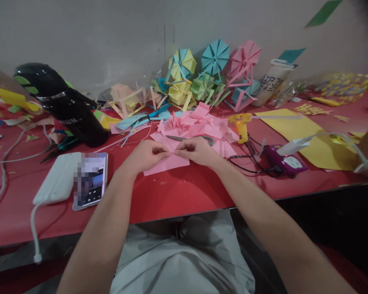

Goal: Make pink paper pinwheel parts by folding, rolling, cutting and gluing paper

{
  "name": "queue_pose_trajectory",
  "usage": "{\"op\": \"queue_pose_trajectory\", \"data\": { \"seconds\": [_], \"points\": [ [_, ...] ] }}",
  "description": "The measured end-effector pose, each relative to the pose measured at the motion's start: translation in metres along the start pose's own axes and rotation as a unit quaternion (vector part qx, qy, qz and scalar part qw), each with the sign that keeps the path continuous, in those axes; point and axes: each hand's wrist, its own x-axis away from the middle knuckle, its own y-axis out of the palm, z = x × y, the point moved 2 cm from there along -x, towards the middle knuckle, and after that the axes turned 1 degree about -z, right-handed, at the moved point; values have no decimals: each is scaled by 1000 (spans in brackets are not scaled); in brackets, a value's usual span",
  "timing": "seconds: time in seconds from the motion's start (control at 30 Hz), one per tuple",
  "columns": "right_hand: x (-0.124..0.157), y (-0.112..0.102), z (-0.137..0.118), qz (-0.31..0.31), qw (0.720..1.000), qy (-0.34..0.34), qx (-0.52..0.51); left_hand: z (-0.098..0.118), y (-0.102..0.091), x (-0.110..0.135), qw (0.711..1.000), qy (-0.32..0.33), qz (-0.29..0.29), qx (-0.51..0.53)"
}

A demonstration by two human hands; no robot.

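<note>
My left hand [147,156] and my right hand [198,151] meet over a pink sheet of paper [167,162] lying on the red table [178,194]. Both hands have their fingers curled and pinched on the sheet's upper edge, fingertips almost touching each other. Just behind the hands lies a heap of folded pink paper pieces [194,124], with a pair of scissors [184,138] resting on it.
A phone [91,179] and a white power bank [59,178] lie at left, beside a black bottle [61,102]. A yellow glue gun [241,124], a purple device [284,161] and yellow paper [306,136] are at right. Paper pinwheels [214,61] lean on the wall.
</note>
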Motion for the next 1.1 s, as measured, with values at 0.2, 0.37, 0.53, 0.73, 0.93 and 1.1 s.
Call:
{"op": "queue_pose_trajectory", "data": {
  "seconds": [0.2,0.37,0.53,0.73,0.93,1.1],
  "points": [
    [0,-2,0,6,1000,-3,12,-4,-2,-2,1000,6,15,-25],
    [-1,0,2,13,1000,-9,12,-4,5,-3,999,27,12,-18],
    [0,1,-1,15,1000,-13,0,-2,8,-4,998,31,22,-42],
    [0,-1,-3,14,1000,-8,-14,-1,3,-4,998,16,37,-50],
    [0,1,-2,-1,1000,0,-8,3,7,-4,998,36,42,-40],
    [1,1,-5,-14,1000,4,9,3,9,-5,997,47,35,-48]
  ]
}}
